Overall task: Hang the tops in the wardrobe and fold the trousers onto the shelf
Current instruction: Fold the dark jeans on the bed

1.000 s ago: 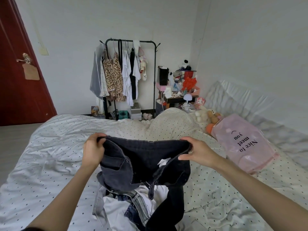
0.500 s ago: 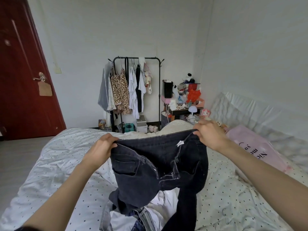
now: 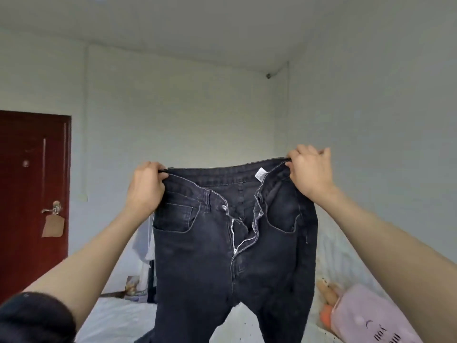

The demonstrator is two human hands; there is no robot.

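A pair of dark grey jeans (image 3: 210,256) hangs at full width in front of me, fly unzipped and waistband stretched flat. My left hand (image 3: 146,188) grips the left end of the waistband. My right hand (image 3: 309,170) grips the right end, slightly higher. Both legs of the jeans drop down out of the frame. The jeans hide most of the clothes rack behind them and the pile of clothes on the bed.
A dotted white bed (image 3: 118,320) lies below. A pink pillow (image 3: 371,320) and a soft toy (image 3: 326,290) sit at the right. The dark red door (image 3: 32,194) stands at the left. A sliver of hanging clothes (image 3: 143,251) shows beside the jeans.
Both hands have lifted the jeans by the waistband from the pile on the bed to chest height, and spread them wide. The view has tilted upward.
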